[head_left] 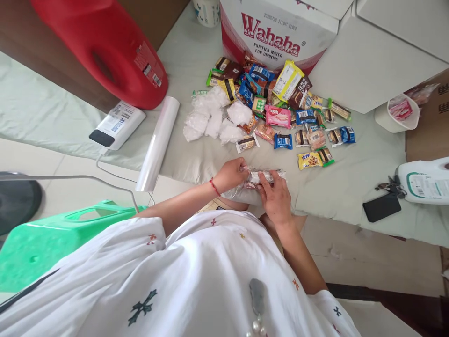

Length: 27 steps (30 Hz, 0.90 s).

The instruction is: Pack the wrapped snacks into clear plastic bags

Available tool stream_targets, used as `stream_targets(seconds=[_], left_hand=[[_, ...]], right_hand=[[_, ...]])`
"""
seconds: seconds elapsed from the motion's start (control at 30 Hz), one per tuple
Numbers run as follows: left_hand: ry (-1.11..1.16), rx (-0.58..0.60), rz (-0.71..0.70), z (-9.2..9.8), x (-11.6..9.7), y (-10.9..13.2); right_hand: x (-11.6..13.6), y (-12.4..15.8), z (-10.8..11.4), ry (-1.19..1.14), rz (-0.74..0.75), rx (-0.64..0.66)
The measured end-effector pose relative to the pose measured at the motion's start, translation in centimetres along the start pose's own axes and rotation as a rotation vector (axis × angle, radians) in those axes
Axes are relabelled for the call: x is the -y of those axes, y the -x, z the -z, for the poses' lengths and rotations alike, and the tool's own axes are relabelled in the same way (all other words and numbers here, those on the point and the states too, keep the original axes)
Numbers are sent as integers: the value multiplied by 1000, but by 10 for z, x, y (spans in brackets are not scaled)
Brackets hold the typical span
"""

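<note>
A snack packet wrapped in clear plastic film [260,177] lies at the front edge of the cloth-covered table, close to my body. My left hand [231,177], with a red string bracelet at the wrist, is closed and pinches the film at the packet's left end. From the right, my right hand [277,196] curls its fingers over the packet's top and near side. Beyond the hands lies a pile of small wrapped snacks [278,116], with crumpled clear plastic [206,112] at its left.
A Wahaha carton [273,35] stands behind the pile. To the left are a film roll [157,145], a white power bank [117,124], a red jug [115,51] and a green stool [45,243]. At right are a white cup [396,117], a black phone [381,207] and a white bottle [426,180].
</note>
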<state>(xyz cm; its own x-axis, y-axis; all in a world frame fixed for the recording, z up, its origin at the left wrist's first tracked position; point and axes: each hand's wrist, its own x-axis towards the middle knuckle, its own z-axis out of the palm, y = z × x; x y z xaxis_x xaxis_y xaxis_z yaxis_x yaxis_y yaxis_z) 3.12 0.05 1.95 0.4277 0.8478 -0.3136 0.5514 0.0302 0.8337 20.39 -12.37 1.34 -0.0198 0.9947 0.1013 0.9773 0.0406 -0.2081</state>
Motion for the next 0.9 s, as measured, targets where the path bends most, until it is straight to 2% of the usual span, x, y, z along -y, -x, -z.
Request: stream_targets(seconds=[0.1,0.17,0.23,0.33,0.43,0.57,0.7,0.77,0.83,0.9], left_hand=[[415,16,177,-9,-10,-3],[513,50,169,-16,-18,3],[339,41,-5,-25,-25,14],[-111,-56,-315,-39,-26,30],[-347,-140,-477,-49,-17,38],[-483,-159,-593,-58,-5,37],[-504,-237,-573,-67,6,30],[-459,-258,-634,-70,14,22],[-411,-242,-731,-71,22,13],[-384,-213,-790,-70,29,6]], right_hand=[[8,-5,1,9,-91,32],[14,-10,-1,1,-129,43],[18,-14,-5,-31,-131,33],[20,-15,-11,-122,-116,8],[17,-9,-15,-275,-70,-16],[6,-1,-14,-550,-12,-26],[-3,1,-12,-842,-77,50],[-6,1,-10,-960,-104,58],[-10,-1,-2,-1026,-129,45],[-16,-5,11,-979,-158,-8]])
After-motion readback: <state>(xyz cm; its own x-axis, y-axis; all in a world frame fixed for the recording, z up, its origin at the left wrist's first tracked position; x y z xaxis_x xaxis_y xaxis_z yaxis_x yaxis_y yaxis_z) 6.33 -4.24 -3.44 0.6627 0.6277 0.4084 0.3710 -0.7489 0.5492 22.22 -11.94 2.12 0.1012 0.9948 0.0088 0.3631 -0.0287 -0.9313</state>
